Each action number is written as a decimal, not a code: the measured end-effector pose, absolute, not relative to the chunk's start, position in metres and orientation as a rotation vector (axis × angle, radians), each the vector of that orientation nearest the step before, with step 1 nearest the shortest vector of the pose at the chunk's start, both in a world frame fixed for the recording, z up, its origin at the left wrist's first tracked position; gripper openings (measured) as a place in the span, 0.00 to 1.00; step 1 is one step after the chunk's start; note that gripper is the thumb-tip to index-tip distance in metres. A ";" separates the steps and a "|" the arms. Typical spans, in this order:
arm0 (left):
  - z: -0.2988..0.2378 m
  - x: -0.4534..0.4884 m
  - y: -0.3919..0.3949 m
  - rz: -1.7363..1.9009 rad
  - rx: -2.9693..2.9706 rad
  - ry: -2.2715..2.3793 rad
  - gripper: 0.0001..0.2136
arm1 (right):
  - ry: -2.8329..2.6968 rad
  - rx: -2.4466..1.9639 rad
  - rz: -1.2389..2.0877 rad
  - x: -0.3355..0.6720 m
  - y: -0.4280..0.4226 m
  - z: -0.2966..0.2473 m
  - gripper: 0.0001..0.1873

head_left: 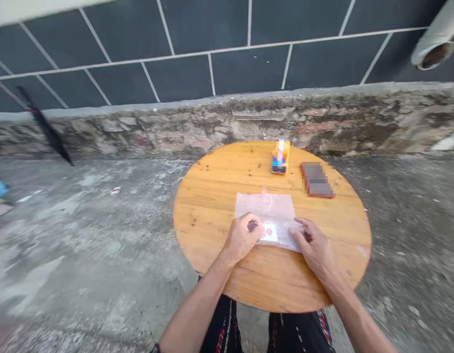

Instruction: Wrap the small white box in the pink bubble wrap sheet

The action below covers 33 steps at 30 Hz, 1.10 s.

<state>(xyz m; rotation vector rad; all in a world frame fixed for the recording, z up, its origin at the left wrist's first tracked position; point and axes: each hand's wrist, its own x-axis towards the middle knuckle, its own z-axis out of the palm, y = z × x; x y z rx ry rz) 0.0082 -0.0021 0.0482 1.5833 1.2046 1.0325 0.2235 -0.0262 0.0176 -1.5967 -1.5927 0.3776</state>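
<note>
Head view: a thin, translucent plastic sheet [271, 210] lies flat near the middle of the round wooden surface [208, 196], with a small white card bearing a red mark [269, 231] at its near edge. The left hand [241, 238] is loosely curled with fingertips on the sheet's near-left edge beside the card – whether it pinches the film cannot be told – while the right hand [317, 247] rests spread and empty, fingertips on the near-right corner. The sheet appears light, limp and probably slippery, best taken by an edge or corner; an orange box [280, 157] and a dark block [317, 180] stand well behind it.

Head-worn view — close, steeply down over table [212, 196]
</note>
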 end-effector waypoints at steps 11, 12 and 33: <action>0.042 0.003 0.003 1.021 1.652 1.221 0.03 | -2.076 -1.261 -0.249 0.178 -0.075 0.052 0.13; 0.043 0.003 0.004 1.023 1.667 1.215 0.03 | -2.133 -1.252 -0.208 0.171 -0.074 0.052 0.14; 0.038 -0.071 -0.075 1.008 1.131 1.496 0.25 | -2.336 -1.411 -0.111 0.166 -0.053 0.056 0.11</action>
